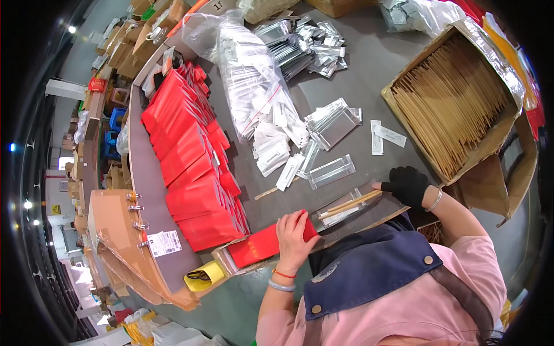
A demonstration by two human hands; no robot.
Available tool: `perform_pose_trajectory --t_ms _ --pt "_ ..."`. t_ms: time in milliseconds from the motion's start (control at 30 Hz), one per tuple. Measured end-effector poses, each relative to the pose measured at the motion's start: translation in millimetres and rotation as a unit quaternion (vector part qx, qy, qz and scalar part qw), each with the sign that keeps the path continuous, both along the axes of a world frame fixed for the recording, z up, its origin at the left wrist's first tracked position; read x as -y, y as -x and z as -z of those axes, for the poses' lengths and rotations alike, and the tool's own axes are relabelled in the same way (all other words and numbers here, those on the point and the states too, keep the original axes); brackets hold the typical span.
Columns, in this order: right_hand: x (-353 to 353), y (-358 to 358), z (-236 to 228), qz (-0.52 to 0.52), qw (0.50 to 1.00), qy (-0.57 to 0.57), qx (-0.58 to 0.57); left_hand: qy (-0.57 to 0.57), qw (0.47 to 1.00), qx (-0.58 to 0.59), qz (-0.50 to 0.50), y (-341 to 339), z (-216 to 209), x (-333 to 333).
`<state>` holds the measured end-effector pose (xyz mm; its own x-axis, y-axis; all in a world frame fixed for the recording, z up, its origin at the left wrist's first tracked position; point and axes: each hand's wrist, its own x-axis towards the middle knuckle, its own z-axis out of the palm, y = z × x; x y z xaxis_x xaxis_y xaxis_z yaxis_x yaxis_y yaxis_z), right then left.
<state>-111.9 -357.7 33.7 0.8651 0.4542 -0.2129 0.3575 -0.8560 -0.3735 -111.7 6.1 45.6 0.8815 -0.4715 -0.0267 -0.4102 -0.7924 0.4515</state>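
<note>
At the front edge of the table, my left hand (293, 235) bends its fingers over the right end of a flat red paper packet (254, 247) and grips it. To its right lies a clear plastic sleeve (330, 221) with wooden sticks (350, 205) and a white slip inside. My right hand (407, 185), in a black glove with bare fingertips, is closed at the far right corner of this sleeve, seeming to pinch its edge. Beyond the sleeve are flat clear-and-silver packets (332, 172) and white slips (288, 172). A single wooden stick (276, 189) lies near the red packet.
Overlapping red packets (193, 173) line the left side. A big clear bag of white slips (248, 75) and silver packets (300, 46) lie further back. On the right stands a cardboard box (398, 115) full of wooden sticks. A yellow holder (203, 278) with scissors hangs at the front left.
</note>
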Motion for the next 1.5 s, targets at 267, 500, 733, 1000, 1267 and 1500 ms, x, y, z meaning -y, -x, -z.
perform_pose_trajectory --t_ms 267,500,733,1000,1267,1500 --pt "-50 -25 34 0.008 0.968 -0.213 0.135 0.036 0.999 0.023 -0.005 -12 8 35" --pt "-122 -14 36 0.092 0.923 -0.371 -0.044 0.034 0.999 0.020 0.033 -24 16 52" --pt "-90 -21 -3 -0.022 0.987 -0.091 0.127 -0.061 0.983 -0.023 0.170 -48 -30 44" --pt "-63 -25 -26 0.114 0.975 -0.119 0.147 -0.285 0.894 0.336 -0.075 -111 -61 -84" --pt "-84 -15 -39 0.078 0.993 -0.040 0.079 -0.017 0.961 -0.023 -0.276 3 38 -1" --pt "-99 -17 -23 -0.014 0.999 -0.044 0.022 0.022 0.963 -0.051 -0.263 2 40 -7"
